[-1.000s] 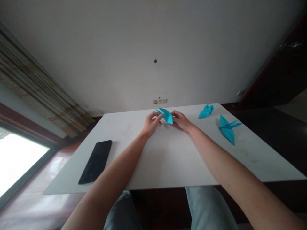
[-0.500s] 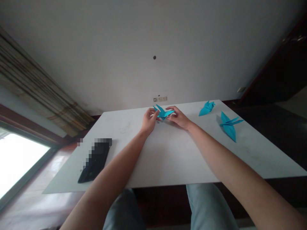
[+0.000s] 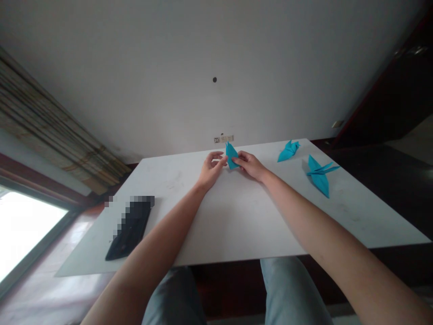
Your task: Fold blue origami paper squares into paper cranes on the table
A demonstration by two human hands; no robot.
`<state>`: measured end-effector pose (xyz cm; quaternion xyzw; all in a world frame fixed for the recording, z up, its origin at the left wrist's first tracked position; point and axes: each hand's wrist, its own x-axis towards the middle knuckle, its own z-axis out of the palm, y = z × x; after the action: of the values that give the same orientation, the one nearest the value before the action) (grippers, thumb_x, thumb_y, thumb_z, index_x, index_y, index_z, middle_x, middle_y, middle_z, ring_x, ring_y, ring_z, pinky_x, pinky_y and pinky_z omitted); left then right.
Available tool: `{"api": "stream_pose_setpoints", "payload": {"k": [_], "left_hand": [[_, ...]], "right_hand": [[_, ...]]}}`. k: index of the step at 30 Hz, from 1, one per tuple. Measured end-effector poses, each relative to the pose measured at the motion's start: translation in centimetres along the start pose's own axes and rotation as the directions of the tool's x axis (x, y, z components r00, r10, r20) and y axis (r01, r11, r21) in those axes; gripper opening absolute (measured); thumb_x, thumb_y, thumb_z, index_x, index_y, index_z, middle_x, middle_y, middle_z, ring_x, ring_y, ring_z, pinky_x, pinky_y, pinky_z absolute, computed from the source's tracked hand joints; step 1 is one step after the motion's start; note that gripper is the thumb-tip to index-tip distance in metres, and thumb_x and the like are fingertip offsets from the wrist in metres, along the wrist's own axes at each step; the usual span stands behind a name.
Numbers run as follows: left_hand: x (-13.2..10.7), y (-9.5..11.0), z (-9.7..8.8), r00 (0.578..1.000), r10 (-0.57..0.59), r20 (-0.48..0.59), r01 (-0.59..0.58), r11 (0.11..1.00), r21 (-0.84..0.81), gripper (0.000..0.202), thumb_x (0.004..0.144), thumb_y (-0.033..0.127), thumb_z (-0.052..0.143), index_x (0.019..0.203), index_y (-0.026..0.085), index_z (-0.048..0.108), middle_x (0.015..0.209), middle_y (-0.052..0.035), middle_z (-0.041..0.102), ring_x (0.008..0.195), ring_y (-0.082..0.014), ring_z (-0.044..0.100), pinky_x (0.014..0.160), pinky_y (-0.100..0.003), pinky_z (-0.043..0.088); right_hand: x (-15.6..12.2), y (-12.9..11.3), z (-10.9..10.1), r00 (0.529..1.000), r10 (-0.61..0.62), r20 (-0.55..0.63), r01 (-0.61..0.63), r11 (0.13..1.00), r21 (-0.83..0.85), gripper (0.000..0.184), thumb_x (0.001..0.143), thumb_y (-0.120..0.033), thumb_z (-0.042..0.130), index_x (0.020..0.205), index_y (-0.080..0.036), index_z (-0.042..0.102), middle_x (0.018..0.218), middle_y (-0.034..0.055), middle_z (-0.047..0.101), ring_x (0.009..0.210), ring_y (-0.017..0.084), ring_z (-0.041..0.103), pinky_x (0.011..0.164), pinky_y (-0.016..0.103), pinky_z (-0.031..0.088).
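A folded blue origami crane (image 3: 231,155) is held a little above the far part of the white table (image 3: 237,212). My right hand (image 3: 251,166) pinches its lower right side, thumb on the near face. My left hand (image 3: 212,170) is at the crane's left edge, its thumb tip touching or almost touching the paper. The fingers of that hand are curved and apart from the thumb, with a gap between them. Two more blue origami cranes lie to the right: one (image 3: 288,151) near the far edge, another (image 3: 318,175) closer with its wings spread.
A dark flat object (image 3: 130,234), partly pixelated, lies at the table's left by my left forearm. Beyond the far edge stands a grey wall with sockets (image 3: 223,139). A curtain (image 3: 61,122) and a bright window are on the left.
The crane had its wings spread between both hands; now it is turned upright and looks flattened, its points upward. My left fingers have come away from it, while the right hand has closed on it.
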<state>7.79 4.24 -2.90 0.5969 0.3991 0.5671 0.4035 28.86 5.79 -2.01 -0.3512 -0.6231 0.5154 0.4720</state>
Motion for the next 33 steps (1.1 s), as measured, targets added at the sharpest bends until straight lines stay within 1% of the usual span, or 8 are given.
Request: {"api": "stream_pose_setpoints", "payload": {"k": [3,6,11,15,19,23,26,33], "left_hand": [[-0.1,-0.4,0.2,0.995,-0.098,0.029,0.098,0.995,-0.019,0.068,0.083,0.055,0.103,0.13,0.019,0.068,0.12,-0.0126,0.081,0.097,-0.0216,0.082,0.078,-0.029,0.063],[-0.2,-0.5,0.4,0.989,-0.112,0.1,0.117,0.992,-0.049,0.069,0.084,0.058,0.101,0.13,0.018,0.069,0.112,-0.0124,0.083,0.092,-0.0213,0.083,0.078,-0.031,0.065],[0.0,-0.2,0.3,0.989,-0.022,0.149,0.037,0.995,-0.097,0.061,0.083,0.069,0.098,0.111,0.018,0.077,0.11,-0.0083,0.084,0.085,-0.0174,0.081,0.082,-0.033,0.069],[0.1,-0.3,0.3,0.987,-0.009,0.159,0.027,0.993,-0.116,0.06,0.08,0.066,0.1,0.109,0.019,0.078,0.108,-0.0064,0.083,0.084,-0.0154,0.08,0.082,-0.031,0.068],[0.0,-0.2,0.3,0.983,0.002,0.185,0.021,0.992,-0.121,0.057,0.08,0.062,0.102,0.105,0.018,0.076,0.103,-0.0053,0.081,0.08,-0.0136,0.077,0.076,-0.028,0.063],[-0.1,-0.1,0.4,0.98,-0.005,0.2,0.034,0.989,-0.142,0.059,0.077,0.062,0.104,0.102,0.018,0.074,0.095,-0.0046,0.08,0.078,-0.0137,0.076,0.072,-0.027,0.06],[0.0,-0.2,0.3,0.984,-0.001,0.179,0.023,0.993,-0.118,0.059,0.075,0.062,0.105,0.103,0.019,0.075,0.093,-0.0039,0.08,0.077,-0.014,0.075,0.071,-0.026,0.058],[0.3,0.0,-0.1,0.991,-0.002,0.133,0.003,1.0,-0.008,0.051,0.077,0.057,0.104,0.102,0.019,0.08,0.102,-0.0065,0.083,0.089,-0.0177,0.078,0.077,-0.028,0.06]], "right_hand": [[-0.2,-0.1,0.0,1.0,0.024,-0.007,-0.024,0.998,0.062,0.06,0.076,-0.065,0.097,0.112,-0.028,0.066,0.082,-0.0037,0.074,0.062,0.014,0.048,0.058,0.03,0.03],[-0.3,-0.1,0.0,1.0,0.02,-0.017,-0.018,0.995,0.1,0.068,0.077,-0.058,0.098,0.125,-0.031,0.06,0.095,-0.0013,0.081,0.068,0.016,0.054,0.059,0.029,0.032],[-0.2,0.0,0.0,0.998,0.024,-0.061,-0.018,0.994,0.109,0.07,0.072,-0.061,0.101,0.112,-0.032,0.052,0.094,-0.0045,0.078,0.062,0.013,0.052,0.055,0.027,0.033],[-0.3,0.0,0.1,0.997,-0.01,-0.081,0.017,0.997,0.076,0.068,0.07,-0.061,0.102,0.102,-0.03,0.051,0.093,-0.006,0.07,0.062,0.011,0.052,0.054,0.027,0.037],[-0.3,-0.1,0.0,0.992,0.011,-0.129,0.004,0.993,0.118,0.076,0.062,-0.06,0.107,0.1,-0.03,0.048,0.103,-0.0043,0.073,0.07,0.013,0.06,0.061,0.028,0.046],[-0.4,-0.4,-0.1,1.0,0.014,0.013,-0.015,0.997,0.072,0.053,0.074,-0.063,0.098,0.087,-0.025,0.063,0.089,0.0002,0.071,0.077,0.018,0.064,0.071,0.033,0.05],[-0.5,-0.9,-0.1,0.995,0.05,0.092,-0.053,0.998,0.037,0.041,0.08,-0.06,0.091,0.086,-0.022,0.074,0.086,0.0037,0.074,0.082,0.021,0.067,0.076,0.035,0.05],[-0.6,-1.3,0.3,0.994,0.066,0.085,-0.071,0.996,0.047,0.053,0.072,-0.067,0.099,0.084,-0.021,0.074,0.082,0.0027,0.074,0.077,0.018,0.064,0.075,0.035,0.05]]}}
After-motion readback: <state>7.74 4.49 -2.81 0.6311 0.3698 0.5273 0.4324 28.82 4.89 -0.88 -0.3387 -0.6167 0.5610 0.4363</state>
